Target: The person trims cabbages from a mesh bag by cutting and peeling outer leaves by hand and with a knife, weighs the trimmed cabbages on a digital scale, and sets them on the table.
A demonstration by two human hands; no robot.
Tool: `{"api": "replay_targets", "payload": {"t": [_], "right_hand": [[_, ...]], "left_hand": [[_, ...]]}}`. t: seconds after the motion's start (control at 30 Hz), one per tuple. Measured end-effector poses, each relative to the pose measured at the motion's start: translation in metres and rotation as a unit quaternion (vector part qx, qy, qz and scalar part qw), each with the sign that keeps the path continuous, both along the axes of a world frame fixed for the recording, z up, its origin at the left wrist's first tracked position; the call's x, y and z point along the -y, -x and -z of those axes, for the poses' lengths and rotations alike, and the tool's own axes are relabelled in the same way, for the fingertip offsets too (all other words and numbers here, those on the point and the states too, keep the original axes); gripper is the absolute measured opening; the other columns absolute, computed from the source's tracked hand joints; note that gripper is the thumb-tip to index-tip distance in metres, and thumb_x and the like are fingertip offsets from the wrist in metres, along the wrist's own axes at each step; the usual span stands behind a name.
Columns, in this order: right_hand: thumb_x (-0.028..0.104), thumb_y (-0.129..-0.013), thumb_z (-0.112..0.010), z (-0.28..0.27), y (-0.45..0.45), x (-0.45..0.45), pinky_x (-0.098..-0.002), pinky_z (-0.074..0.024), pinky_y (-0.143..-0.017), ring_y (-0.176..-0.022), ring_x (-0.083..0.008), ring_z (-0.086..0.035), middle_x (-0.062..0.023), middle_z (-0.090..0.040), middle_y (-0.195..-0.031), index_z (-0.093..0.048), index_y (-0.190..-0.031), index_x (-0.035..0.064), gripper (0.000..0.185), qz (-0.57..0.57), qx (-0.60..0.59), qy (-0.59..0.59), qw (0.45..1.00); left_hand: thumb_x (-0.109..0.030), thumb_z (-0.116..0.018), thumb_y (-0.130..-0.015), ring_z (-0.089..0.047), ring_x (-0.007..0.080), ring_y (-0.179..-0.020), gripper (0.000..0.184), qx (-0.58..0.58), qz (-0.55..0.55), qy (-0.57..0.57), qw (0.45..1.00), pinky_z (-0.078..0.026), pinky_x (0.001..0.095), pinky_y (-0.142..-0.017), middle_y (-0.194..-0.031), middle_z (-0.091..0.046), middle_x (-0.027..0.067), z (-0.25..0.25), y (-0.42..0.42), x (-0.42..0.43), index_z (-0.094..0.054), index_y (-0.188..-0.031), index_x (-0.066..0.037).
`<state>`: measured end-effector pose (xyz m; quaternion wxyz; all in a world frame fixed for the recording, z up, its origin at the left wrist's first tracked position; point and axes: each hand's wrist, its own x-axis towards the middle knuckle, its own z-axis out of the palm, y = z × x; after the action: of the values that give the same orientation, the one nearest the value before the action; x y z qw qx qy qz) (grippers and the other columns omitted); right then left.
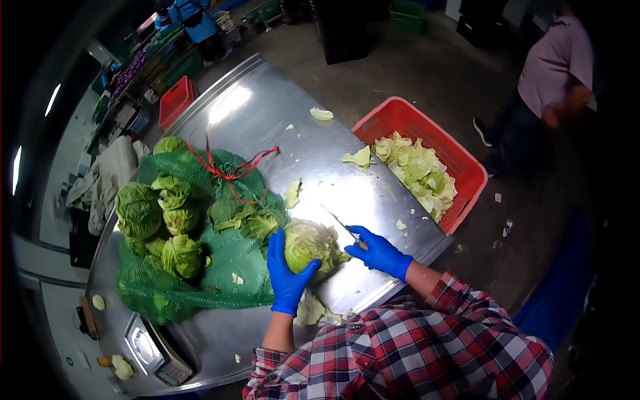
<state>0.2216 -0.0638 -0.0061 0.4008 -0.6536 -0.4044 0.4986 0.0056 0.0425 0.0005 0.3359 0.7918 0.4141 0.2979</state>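
My left hand (pixel 288 275), in a blue glove, lies against the left and lower side of a cabbage head (pixel 312 245), thumb and fingers spread around it. To the right of that cabbage, my right hand (pixel 379 253), also gloved in blue, is closed on the handle of a knife (pixel 341 225); its thin blade points up and left, above the cabbage's right side. Loose leaves (pixel 311 310) lie below the cabbage near my left wrist. A green mesh bag (pixel 233 267) with several cabbages (pixel 139 211) is spread out to the left.
A red crate (pixel 472 181) of cabbage leaves (pixel 417 170) stands beyond the right edge of the metal table (pixel 267 100). A scale (pixel 157 353) sits at lower left. A red cord (pixel 230 177) lies on the mesh. One person (pixel 557 67) is at upper right, another (pixel 195 23) farther back.
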Motion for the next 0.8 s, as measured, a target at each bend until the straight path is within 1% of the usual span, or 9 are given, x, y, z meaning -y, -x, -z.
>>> {"api": "replay_targets", "payload": {"t": [0.07,0.13,0.2,0.27,0.4,0.5,0.6,0.7,0.8], "right_hand": [[0.02,-0.087,-0.06,0.024,0.002,-0.002,-0.0343,-0.0502,-0.074,-0.077,-0.0262,-0.062,-0.015,-0.059,-0.089,-0.049,-0.12,0.0036,0.038,-0.005,0.144,-0.107,0.984],[0.015,-0.086,-0.057,0.03,0.01,-0.002,-0.04,-0.0476,-0.083,-0.092,-0.0364,-0.059,-0.0186,-0.058,-0.098,-0.048,-0.119,0.0024,0.036,-0.034,0.139,-0.167,0.976],[0.021,-0.09,-0.052,0.023,0.019,-0.002,-0.044,-0.0475,-0.083,-0.095,-0.0398,-0.059,-0.0218,-0.059,-0.108,-0.049,-0.118,0.0044,0.033,-0.065,0.161,-0.11,0.979],[0.023,-0.091,-0.05,0.019,0.024,-0.004,-0.0459,-0.0479,-0.08,-0.093,-0.0411,-0.06,-0.0236,-0.06,-0.106,-0.048,-0.12,0.0052,0.034,-0.09,0.145,-0.03,0.985],[0.021,-0.09,-0.052,0.008,0.023,-0.003,-0.0473,-0.049,-0.071,-0.082,-0.041,-0.061,-0.0224,-0.063,-0.089,-0.046,-0.114,0.0047,0.03,-0.07,0.165,-0.059,0.982],[0.02,-0.089,-0.052,0.011,0.032,-0.001,-0.0491,-0.0467,-0.059,-0.067,-0.042,-0.059,-0.0197,-0.06,-0.072,-0.044,-0.096,0.0042,0.019,-0.054,0.201,-0.129,0.97],[0.02,-0.089,-0.052,0.019,0.034,-0.006,-0.0489,-0.0467,-0.059,-0.067,-0.0416,-0.059,-0.0202,-0.06,-0.072,-0.044,-0.097,0.0042,0.02,-0.085,0.201,-0.09,0.972],[0.018,-0.087,-0.051,0.019,0.027,-0.017,-0.05,-0.0464,-0.061,-0.069,-0.0435,-0.059,-0.0224,-0.059,-0.075,-0.042,-0.099,0.0026,0.021,-0.134,0.202,-0.039,0.969],[0.018,-0.087,-0.051,0.034,0.025,-0.026,-0.0505,-0.0466,-0.059,-0.068,-0.0432,-0.059,-0.0231,-0.059,-0.074,-0.041,-0.101,0.0019,0.024,-0.149,0.207,-0.021,0.967]], "left_hand": [[-0.026,-0.085,-0.061,-0.034,0.0363,-0.13,0.098,0.018,0.008,0.035,0.999,-0.028,0.043,-0.109,-0.142,-0.034,0.0201,-0.001,0.001,-0.007,-0.033,-0.142,-0.004],[-0.025,-0.086,-0.06,-0.035,0.0356,-0.129,0.1,0.02,0.008,0.051,0.998,-0.029,0.0426,-0.108,-0.141,-0.035,0.0198,-0.003,0.0,-0.008,-0.032,-0.142,-0.004],[-0.025,-0.086,-0.059,-0.036,0.0353,-0.128,0.101,0.024,0.001,0.064,0.998,-0.03,0.0427,-0.108,-0.141,-0.035,0.0196,-0.004,-0.001,-0.008,-0.032,-0.142,-0.004],[-0.025,-0.086,-0.059,-0.036,0.0356,-0.128,0.102,0.016,0.0,0.051,0.999,-0.03,0.0428,-0.108,-0.141,-0.035,0.0199,-0.006,-0.002,-0.006,-0.031,-0.142,-0.003],[-0.026,-0.087,-0.059,-0.037,0.0364,-0.128,0.103,0.006,-0.005,0.041,0.999,-0.03,0.0432,-0.107,-0.14,-0.036,0.021,-0.005,-0.001,-0.005,-0.031,-0.141,-0.002],[-0.027,-0.087,-0.058,-0.037,0.0372,-0.127,0.103,-0.016,-0.003,0.032,0.999,-0.029,0.0438,-0.107,-0.139,-0.037,0.022,-0.011,-0.004,-0.006,-0.031,-0.141,-0.001],[-0.025,-0.086,-0.061,-0.038,0.0317,-0.126,0.101,-0.046,-0.001,0.022,0.999,-0.032,0.0406,-0.107,-0.139,-0.036,0.0172,-0.012,-0.004,-0.007,-0.031,-0.141,0.0],[-0.029,-0.087,-0.057,-0.038,0.0372,-0.125,0.104,-0.013,0.001,0.026,1.0,-0.03,0.0438,-0.107,-0.138,-0.038,0.022,-0.004,-0.003,-0.011,-0.032,-0.141,-0.001],[-0.03,-0.087,-0.058,-0.038,0.036,-0.124,0.104,-0.011,0.017,0.038,0.999,-0.03,0.0431,-0.106,-0.137,-0.039,0.0214,-0.003,0.0,-0.019,-0.032,-0.141,-0.001]]}}
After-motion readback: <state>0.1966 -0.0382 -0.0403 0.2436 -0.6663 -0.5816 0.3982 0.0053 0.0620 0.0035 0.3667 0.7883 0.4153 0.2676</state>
